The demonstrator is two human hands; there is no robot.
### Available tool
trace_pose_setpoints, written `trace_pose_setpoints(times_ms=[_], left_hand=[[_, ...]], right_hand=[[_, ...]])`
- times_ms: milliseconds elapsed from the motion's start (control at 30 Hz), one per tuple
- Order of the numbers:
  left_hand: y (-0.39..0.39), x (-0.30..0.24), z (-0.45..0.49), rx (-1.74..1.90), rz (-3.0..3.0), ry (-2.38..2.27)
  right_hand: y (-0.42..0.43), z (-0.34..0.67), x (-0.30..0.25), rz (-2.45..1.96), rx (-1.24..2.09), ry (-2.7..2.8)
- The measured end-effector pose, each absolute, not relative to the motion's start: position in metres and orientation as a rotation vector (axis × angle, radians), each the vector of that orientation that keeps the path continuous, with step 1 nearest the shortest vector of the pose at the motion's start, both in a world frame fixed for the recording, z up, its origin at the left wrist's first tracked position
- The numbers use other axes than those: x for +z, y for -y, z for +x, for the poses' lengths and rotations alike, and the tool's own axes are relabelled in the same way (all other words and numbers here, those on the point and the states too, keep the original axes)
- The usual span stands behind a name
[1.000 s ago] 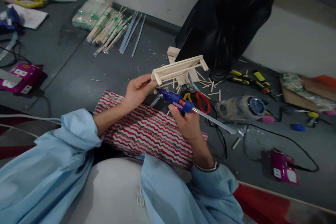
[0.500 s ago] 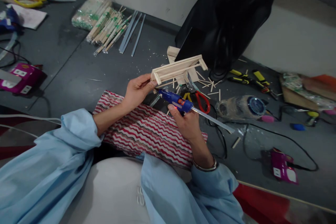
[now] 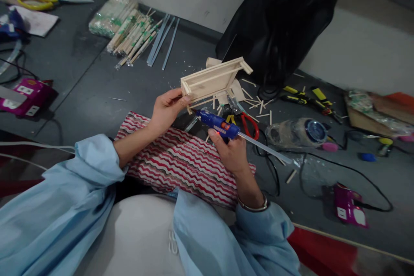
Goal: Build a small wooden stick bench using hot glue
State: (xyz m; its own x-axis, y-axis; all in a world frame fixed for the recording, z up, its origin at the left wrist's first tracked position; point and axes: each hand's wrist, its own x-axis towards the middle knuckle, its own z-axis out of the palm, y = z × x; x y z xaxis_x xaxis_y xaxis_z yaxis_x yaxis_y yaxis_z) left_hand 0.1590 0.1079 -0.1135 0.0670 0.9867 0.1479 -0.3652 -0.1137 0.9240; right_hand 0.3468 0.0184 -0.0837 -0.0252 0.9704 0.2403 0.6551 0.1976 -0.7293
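My left hand (image 3: 168,107) pinches the near end of a small frame of pale wooden sticks (image 3: 211,78) and holds it above the dark table (image 3: 97,82), tilted so its open face shows. A blue hot glue gun (image 3: 217,123) sits in my right hand (image 3: 230,152), fingers wrapped round its handle. Its nozzle points left, just under the frame's near end. A clear glue stick (image 3: 263,148) juts out of the gun's back toward the right. Both arms wear light blue sleeves.
A red and white wavy-striped cloth (image 3: 184,164) lies under my hands. Red-handled scissors (image 3: 247,124), loose stick offcuts (image 3: 258,105), a tape roll (image 3: 305,131), yellow-black pliers (image 3: 305,97), a black bag (image 3: 274,30), chopstick packs (image 3: 129,30) and purple sockets (image 3: 349,205) surround the spot.
My left hand has lifted the wooden frame a little and turned it, so its flat open face now shows. The glue gun has stayed almost where it was.
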Motion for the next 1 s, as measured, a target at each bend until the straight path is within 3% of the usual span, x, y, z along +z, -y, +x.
trace_pose_setpoints(times_ms=[533, 1000], left_hand=[[-0.1112, -0.1087, 0.1560, 1.087, 0.592, -0.768], [-0.1051, -0.1056, 0.1609, 1.033, 0.476, -0.748]], right_hand=[[-0.0148, 0.3464, -0.0831, -1.556, 0.626, 1.610], [-0.0091, 0.3415, -0.0830, -1.528, 0.676, 1.515]])
